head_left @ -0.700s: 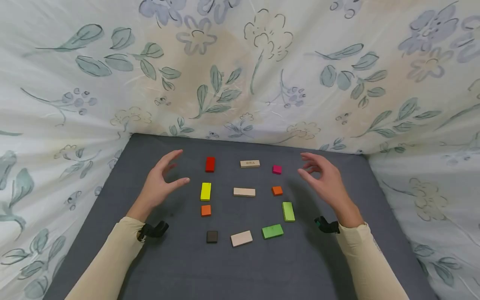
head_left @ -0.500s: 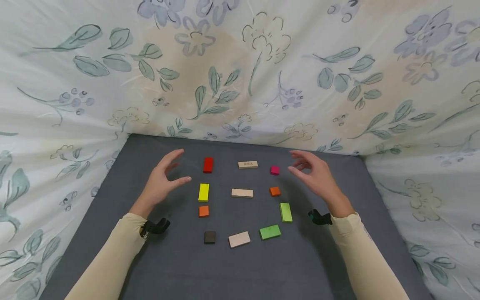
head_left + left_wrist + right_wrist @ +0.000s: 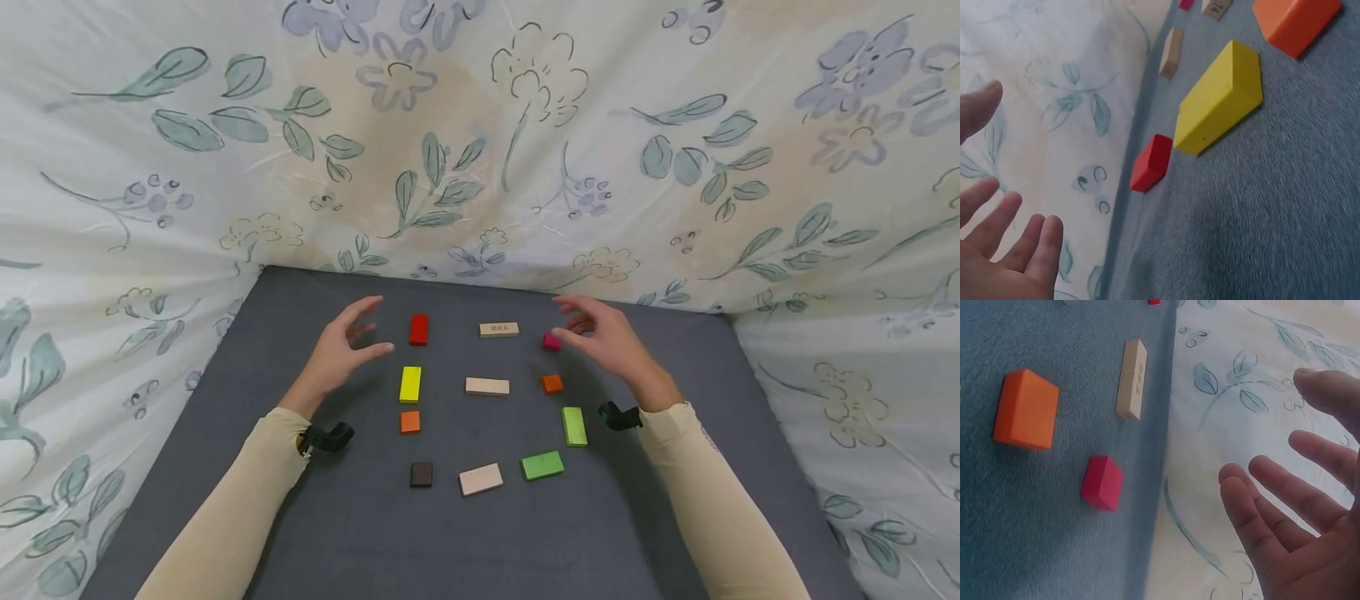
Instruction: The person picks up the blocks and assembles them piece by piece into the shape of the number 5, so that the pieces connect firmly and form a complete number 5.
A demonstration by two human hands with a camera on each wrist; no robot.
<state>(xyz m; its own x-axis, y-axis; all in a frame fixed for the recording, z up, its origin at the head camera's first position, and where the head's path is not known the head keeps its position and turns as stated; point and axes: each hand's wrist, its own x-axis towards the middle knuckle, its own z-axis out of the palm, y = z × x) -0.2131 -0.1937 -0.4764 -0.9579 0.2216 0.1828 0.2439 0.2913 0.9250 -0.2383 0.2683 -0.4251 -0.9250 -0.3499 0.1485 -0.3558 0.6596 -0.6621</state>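
Head view: eleven blocks counted on one dark grey tabletop [image 3: 480,550], two orange and nine single others. Clock positions, taken about the central tan block [image 3: 487,387]: printed tan block [image 3: 498,330] at 12, magenta block [image 3: 551,342] at 2, orange block [image 3: 552,384] at 3, lime block [image 3: 574,427] at 4, green block [image 3: 542,466] at 5, pale beige block [image 3: 480,480] at 6, dark block [image 3: 422,475] at 7, second orange block [image 3: 410,422] at 8, yellow block [image 3: 410,385] at 9, red block [image 3: 418,330] at 10.

Two hands noted, both raised above the tabletop. Left hand [image 3: 336,354], between 9 and 10, is nearest the red and yellow blocks; thumb well apart from loosely bent fingers, nothing gripped. Right hand [image 3: 611,340], at 2, has fingers pointing toward 10 and a wide gap to the thumb; the thumb overlaps the magenta block in the head view, but the right wrist view shows them apart. It holds nothing.

Blocks are flat-faced with straight edges; magenta, orange and dark pieces are short, the remainder oblong. Tabletop surface appears woven. Surrounding sheet [image 3: 442,108]: pale creased cloth, leaf and flower print. Sleeves [image 3: 225,500]: two, plain beige.
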